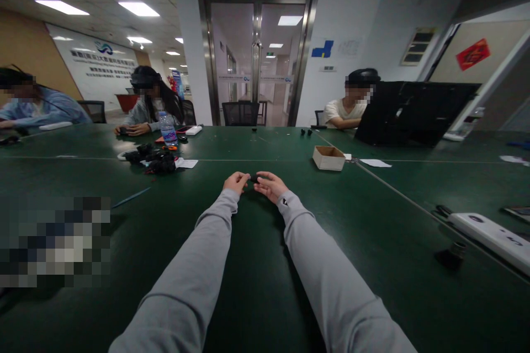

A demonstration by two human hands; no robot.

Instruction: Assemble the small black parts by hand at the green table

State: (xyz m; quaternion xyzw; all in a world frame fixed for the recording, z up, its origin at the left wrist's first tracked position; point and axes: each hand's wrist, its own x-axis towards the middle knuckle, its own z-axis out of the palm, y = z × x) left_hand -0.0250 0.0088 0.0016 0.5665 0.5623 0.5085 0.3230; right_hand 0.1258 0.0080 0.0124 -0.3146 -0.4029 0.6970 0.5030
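A small black part (254,178) is pinched between the left hand (236,182) and the right hand (270,185) — both brought together, fingertips closed on it, just above the green desk (372,215). Its shape cannot be made out. A cardboard box (328,158) is seen to the right — a pile of black parts (155,160) and a bottle (168,129) to the left.

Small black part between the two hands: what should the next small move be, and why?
Probably lift it slightly and turn it: the small black part is pinched between the left hand and right hand, low over the green table, with its details hidden.
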